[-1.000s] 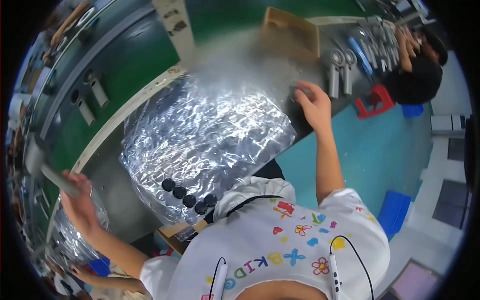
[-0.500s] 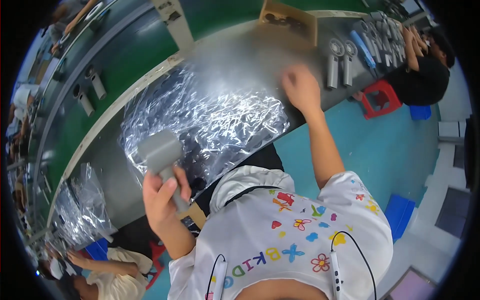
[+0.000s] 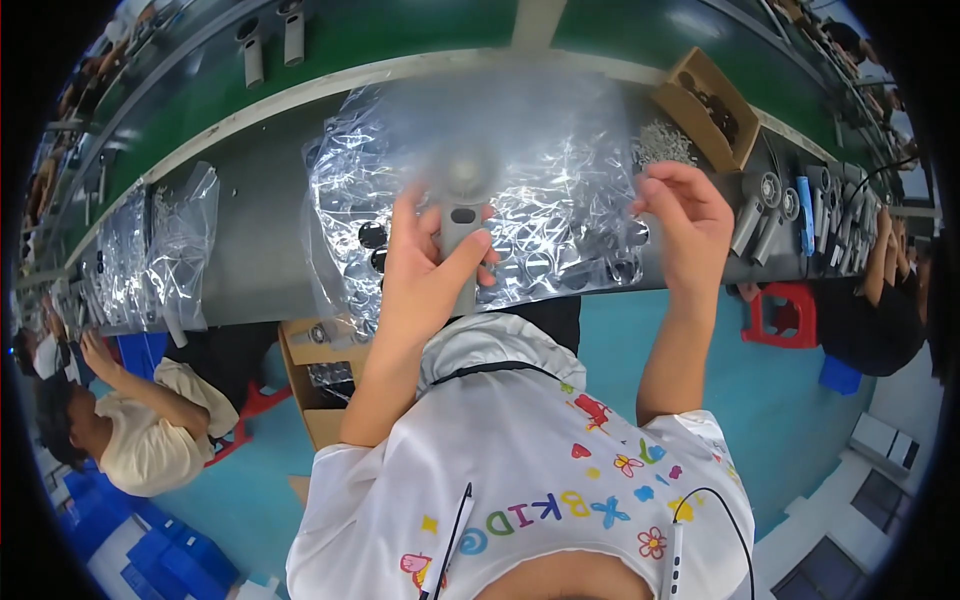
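My left hand point(image 3: 425, 265) is wrapped round the handle of a grey handheld fan point(image 3: 462, 225), thumb along the front below a dark oval button panel. The fan's round head points away from me and is blurred. Under it lies a clear plastic bag point(image 3: 540, 225) with several dark round discs in it or beneath it. My right hand point(image 3: 688, 225) is raised at the bag's right edge, near a heap of small pale parts point(image 3: 662, 143). Its thumb and forefinger are pinched together; whatever they hold is too small to make out.
An open cardboard box point(image 3: 712, 105) with dark round parts stands at the back right. Several grey fans point(image 3: 770, 215) lie further right, by a person and a red stool point(image 3: 782, 318). Clear bags point(image 3: 185, 250) lie on the left; two fans rest on the green belt point(image 3: 350, 35).
My view has turned right. The left hand has brought the fan over the bag, turning its button side up. My right hand has drawn back from the bag's far side, fingers pinched.
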Motion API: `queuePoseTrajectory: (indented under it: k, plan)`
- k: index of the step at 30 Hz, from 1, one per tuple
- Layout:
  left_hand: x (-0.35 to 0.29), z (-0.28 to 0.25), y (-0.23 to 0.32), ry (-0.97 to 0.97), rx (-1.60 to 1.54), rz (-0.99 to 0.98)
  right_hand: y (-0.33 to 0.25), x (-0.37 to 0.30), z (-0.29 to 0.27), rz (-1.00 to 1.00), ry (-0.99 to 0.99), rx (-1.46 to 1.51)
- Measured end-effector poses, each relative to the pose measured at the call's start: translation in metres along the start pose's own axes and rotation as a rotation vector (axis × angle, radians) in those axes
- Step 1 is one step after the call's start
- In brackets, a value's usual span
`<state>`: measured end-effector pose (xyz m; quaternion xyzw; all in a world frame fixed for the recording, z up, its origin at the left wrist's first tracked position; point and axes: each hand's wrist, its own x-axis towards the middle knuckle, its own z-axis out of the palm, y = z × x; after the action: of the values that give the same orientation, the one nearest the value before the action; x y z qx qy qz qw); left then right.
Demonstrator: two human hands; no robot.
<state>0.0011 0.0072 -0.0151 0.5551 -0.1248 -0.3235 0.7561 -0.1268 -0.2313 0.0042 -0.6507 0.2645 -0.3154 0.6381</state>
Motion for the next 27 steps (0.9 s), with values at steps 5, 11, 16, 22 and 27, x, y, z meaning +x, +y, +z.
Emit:
queuePoseTrajectory:
  k: [5, 11, 16, 22, 27]
  plan:
    - [-0.003, 0.004, -0.003, 0.020, 0.018, 0.010, -0.020, -0.009, 0.045, -0.140, -0.245, -0.053]
    - [-0.006, 0.001, -0.007, 0.052, 0.077, 0.042, -0.034, -0.010, 0.071, -0.356, -0.282, -0.277]
    - [-0.012, 0.003, -0.008, 0.056, 0.113, 0.147, -0.031, -0.013, 0.097, -0.452, -0.433, -0.350]
    - [-0.018, 0.000, -0.009, 0.098, 0.276, 0.294, -0.024, -0.011, 0.106, -0.575, -0.476, -0.425]
    - [-0.021, -0.006, -0.009, 0.144, 0.453, 0.385, -0.028, -0.013, 0.111, -0.614, -0.502, -0.448]
